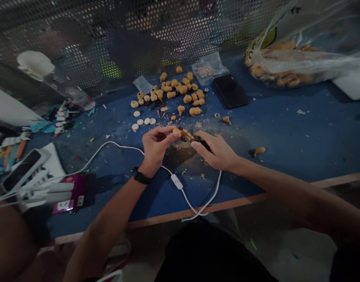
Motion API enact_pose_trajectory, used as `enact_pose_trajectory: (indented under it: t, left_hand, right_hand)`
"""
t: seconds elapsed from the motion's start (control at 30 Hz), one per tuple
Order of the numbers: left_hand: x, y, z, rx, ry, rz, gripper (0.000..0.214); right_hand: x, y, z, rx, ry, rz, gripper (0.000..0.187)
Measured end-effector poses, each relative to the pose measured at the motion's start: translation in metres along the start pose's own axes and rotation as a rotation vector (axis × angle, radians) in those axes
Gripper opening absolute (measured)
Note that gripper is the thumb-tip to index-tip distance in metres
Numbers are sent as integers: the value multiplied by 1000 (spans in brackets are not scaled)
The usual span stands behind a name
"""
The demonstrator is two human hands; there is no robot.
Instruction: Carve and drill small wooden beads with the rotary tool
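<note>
My left hand [158,148] pinches a small tan carved piece [180,133] between thumb and fingers, and a black band sits on its wrist. My right hand [213,150] curls around a dark object [202,143], possibly a tool handle, with its tip hidden by my fingers. Both hands nearly meet above scattered tan shavings [186,147] on the blue tabletop [286,133]. Beyond them lies a loose group of several tan carved pieces [174,92], with several white discs [140,122] to its left.
A black phone [230,91] and a small clear bag [208,67] lie at the back, before a perforated metal screen [168,35]. A plastic bag of tan pieces [294,58] sits back right. A white cable [176,181] crosses under my left wrist. Clutter fills the left.
</note>
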State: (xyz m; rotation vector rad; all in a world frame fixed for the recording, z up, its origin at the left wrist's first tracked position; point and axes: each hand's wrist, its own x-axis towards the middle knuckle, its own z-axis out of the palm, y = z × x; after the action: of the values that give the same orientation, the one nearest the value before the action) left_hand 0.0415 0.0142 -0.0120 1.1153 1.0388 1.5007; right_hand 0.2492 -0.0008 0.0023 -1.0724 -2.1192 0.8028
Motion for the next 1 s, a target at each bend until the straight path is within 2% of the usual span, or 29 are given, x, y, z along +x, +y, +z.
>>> enact_pose_trajectory:
  t: [0.53, 1.0]
  left_hand:
    - [0, 2, 1, 47, 15, -23, 36]
    - [-1, 3, 2, 31, 8, -18, 33]
  right_hand:
    - [-1, 0, -1, -2, -5, -5, 30]
    - [-1, 0, -1, -4, -10, -6, 30]
